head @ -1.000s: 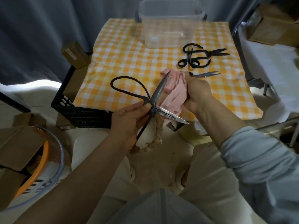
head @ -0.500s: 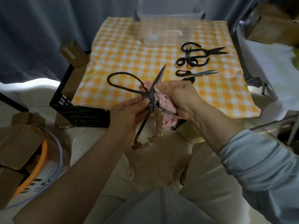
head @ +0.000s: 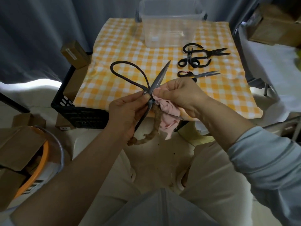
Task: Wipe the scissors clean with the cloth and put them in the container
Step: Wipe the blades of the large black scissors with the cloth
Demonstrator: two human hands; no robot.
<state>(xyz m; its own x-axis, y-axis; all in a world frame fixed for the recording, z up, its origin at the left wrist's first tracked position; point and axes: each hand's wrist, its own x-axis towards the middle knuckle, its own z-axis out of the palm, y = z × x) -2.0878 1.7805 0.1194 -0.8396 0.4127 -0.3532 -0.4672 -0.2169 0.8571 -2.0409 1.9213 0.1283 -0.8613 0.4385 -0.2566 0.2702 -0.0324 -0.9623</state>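
Note:
My left hand (head: 126,110) pinches a large pair of black iron scissors (head: 158,78) near the pivot. Its blades are spread apart, one pointing up and away, and a big loop handle arches to the left. A brown braided cord hangs from the lower handle. My right hand (head: 182,95) grips a pink cloth (head: 167,111) pressed against the lower blade right at the pivot, and that blade is mostly hidden by the cloth. A clear plastic container (head: 169,23) stands at the far edge of the table.
The table wears an orange checked cloth (head: 123,51). Right of centre lie several other black scissors (head: 195,58) and a slimmer pair (head: 200,74). A black crate (head: 81,115) with boxes sits left of the table, an orange-rimmed bucket (head: 40,162) at lower left.
My right hand has slid the pink cloth along the lower blade from its tip in to the pivot. The scissors have tilted slightly, and the left hand keeps its hold.

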